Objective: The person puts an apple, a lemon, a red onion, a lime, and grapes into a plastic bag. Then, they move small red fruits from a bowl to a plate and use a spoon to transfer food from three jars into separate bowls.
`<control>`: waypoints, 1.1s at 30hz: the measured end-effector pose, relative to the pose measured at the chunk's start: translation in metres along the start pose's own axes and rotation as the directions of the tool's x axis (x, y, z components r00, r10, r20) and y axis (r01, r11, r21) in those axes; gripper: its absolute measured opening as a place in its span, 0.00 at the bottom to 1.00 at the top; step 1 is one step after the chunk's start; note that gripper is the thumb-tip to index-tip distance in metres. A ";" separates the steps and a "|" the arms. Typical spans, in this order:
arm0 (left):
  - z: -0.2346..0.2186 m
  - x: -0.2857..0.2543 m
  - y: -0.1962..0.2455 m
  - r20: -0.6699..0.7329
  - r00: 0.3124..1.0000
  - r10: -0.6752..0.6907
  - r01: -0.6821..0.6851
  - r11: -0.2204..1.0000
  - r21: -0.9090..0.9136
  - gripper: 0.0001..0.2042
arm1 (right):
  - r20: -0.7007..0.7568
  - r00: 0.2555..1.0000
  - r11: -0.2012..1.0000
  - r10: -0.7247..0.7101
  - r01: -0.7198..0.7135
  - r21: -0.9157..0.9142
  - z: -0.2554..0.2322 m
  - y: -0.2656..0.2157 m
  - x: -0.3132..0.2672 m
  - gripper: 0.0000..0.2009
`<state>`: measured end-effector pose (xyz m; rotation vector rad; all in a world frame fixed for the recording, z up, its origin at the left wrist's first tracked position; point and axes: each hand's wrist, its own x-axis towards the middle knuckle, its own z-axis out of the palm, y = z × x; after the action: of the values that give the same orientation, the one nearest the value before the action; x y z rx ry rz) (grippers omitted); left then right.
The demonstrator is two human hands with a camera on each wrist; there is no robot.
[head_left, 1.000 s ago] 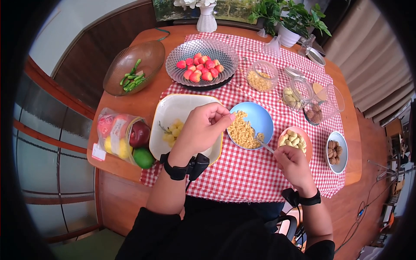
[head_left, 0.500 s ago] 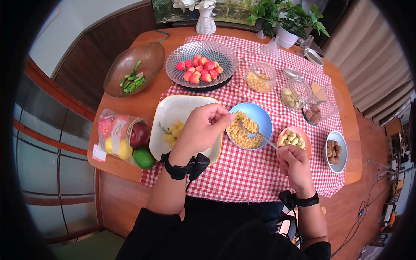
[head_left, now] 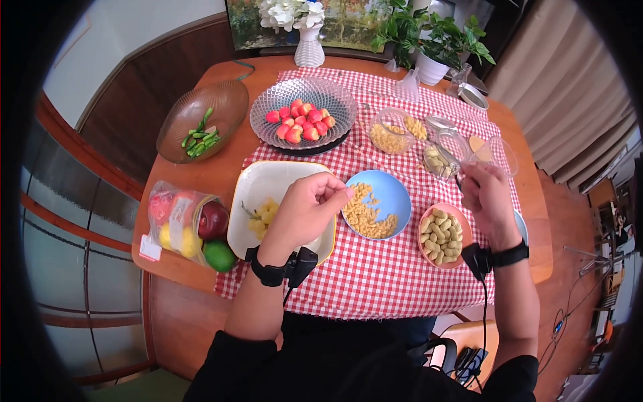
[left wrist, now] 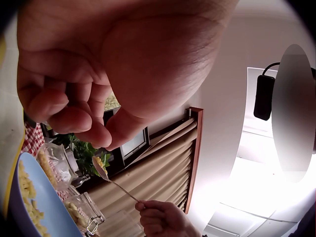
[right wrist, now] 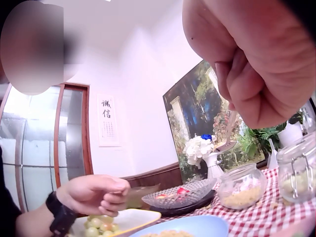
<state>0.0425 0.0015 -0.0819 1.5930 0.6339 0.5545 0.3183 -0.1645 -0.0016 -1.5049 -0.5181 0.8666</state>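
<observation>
My right hand [head_left: 487,197] grips a metal spoon [left wrist: 100,169] by its handle, raised over the right side of the table. Small yellow curled pasta-like pieces [head_left: 415,127] lie on the spoon, beside an open round glass jar [head_left: 392,139] holding more of them in the head view. My left hand [head_left: 305,208] hovers over the white dish [head_left: 248,179], fingers loosely curled with thumb near the index fingertip and nothing visible between them. Just right of it stands the blue bowl [head_left: 396,194], partly filled with the same yellow pieces [head_left: 368,221].
Peanuts fill a pink bowl [head_left: 443,238]; a clip-top jar [head_left: 442,159] stands behind. Grapes [head_left: 264,218] lie in the white dish. Red fruit [head_left: 301,122] sits in a glass bowl [head_left: 268,100]. Bagged fruit [head_left: 191,224] and a brown bowl [head_left: 231,110] are at left.
My right hand has lifted the loaded spoon out of the blue bowl and carried it right and away, toward the jars. The left hand keeps nearly the same place. The head view has tilted up slightly.
</observation>
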 end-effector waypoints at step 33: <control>0.000 -0.001 0.003 -0.011 1.000 0.007 -0.007 1.000 0.003 0.06 | 0.377 0.873 0.522 -0.308 0.487 -0.700 0.033 0.054 -0.090 0.04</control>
<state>0.0423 0.0010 -0.0787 1.5967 0.6381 0.5687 0.2281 -0.2193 -0.0335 -1.9545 -1.5050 0.4083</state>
